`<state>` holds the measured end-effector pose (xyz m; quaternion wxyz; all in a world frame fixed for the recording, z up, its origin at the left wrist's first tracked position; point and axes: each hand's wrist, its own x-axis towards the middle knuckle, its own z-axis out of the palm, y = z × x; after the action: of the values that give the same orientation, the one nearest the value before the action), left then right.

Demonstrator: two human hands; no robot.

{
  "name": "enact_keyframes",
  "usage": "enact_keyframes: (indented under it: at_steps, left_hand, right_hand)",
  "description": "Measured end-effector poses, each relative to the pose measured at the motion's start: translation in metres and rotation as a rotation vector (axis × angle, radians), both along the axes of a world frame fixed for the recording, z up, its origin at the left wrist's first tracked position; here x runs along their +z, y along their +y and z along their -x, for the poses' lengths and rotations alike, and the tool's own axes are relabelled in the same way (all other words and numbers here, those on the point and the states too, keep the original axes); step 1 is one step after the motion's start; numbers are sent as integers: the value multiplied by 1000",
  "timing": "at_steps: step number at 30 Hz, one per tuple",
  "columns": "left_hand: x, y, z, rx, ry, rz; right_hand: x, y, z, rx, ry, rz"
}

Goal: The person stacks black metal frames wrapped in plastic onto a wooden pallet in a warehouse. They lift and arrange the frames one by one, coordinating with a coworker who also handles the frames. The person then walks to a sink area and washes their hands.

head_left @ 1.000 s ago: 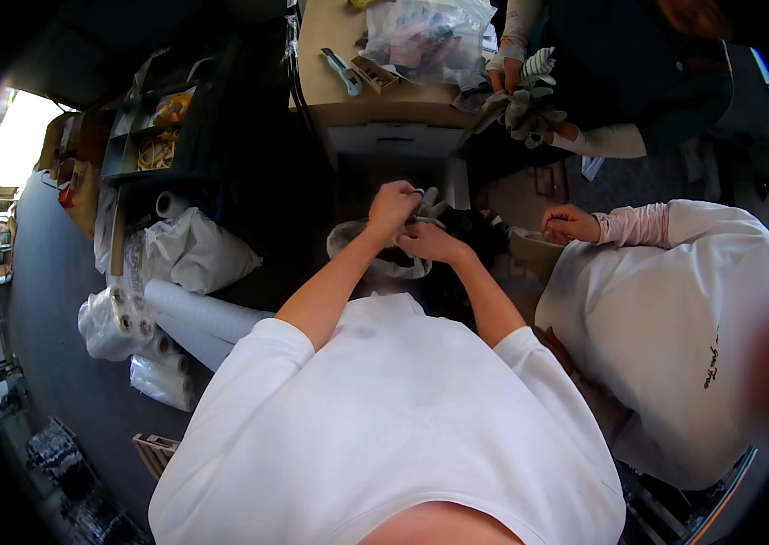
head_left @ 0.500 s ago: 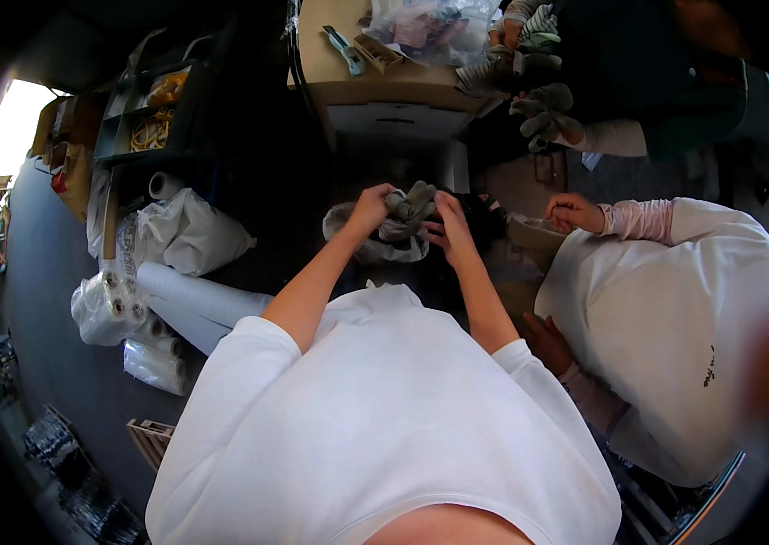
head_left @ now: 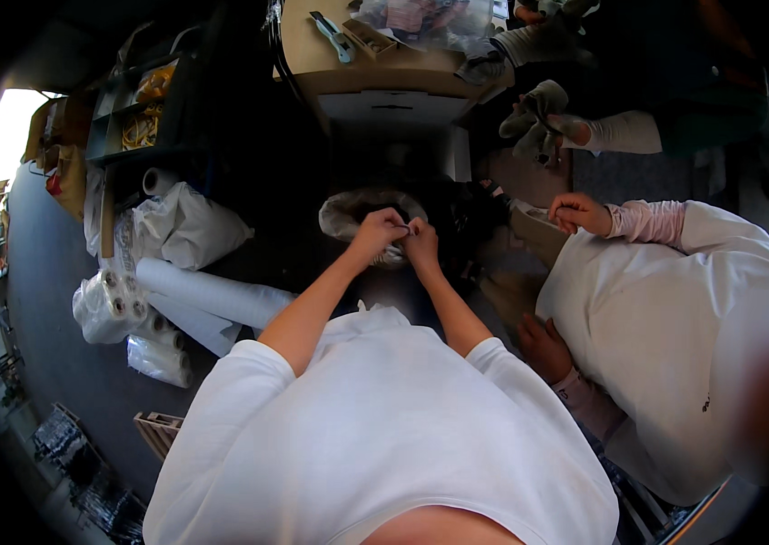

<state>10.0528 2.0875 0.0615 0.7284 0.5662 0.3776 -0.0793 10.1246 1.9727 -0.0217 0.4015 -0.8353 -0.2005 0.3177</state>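
Note:
My left hand (head_left: pixel 379 235) and my right hand (head_left: pixel 421 245) meet in front of me, fingertips pinched close together. Between and below them shows a little of a pale ribbed piece (head_left: pixel 391 257), seemingly the work glove seen there a moment earlier; my fingers hide most of it. Just behind and beneath my hands stands a whitish sack (head_left: pixel 337 216) with its mouth gaping, its inside dark. At the upper right, a co-worker's hand holds grey-coated work gloves (head_left: pixel 537 118).
A table (head_left: pixel 302 54) ahead carries a light-blue box cutter (head_left: pixel 333 36), a small wooden box (head_left: pixel 369 38) and a clear bag (head_left: pixel 425 23). Close on my right sits a person in white (head_left: pixel 675 345). Leftward lie a long white roll (head_left: pixel 212 291), wrapped rolls (head_left: pixel 112 304) and a white bag (head_left: pixel 189 225).
My hands have come together and moved slightly down; the glove's grey fingers no longer show between them. More of the sack's mouth is visible. The co-worker's gloves at upper right have shifted.

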Motion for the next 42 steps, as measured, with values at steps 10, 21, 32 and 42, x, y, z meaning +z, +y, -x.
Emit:
enact_keyframes:
  at_steps: [10,21,32,42]
  left_hand:
    - [-26,25,-9,17,-182,-563]
    - [-65,-1,-10,306,104,-528]
    - [-115,10,110,-22,304,-330]
    - [-99,26,109,-164,245,-251]
  right_hand:
    - [48,31,-61,-181,874,-206]
    - [-6,25,-68,-334,1025,-360]
    - [-181,9,-149,-570,383,212]
    - [-97,-60,50,32,571,65]
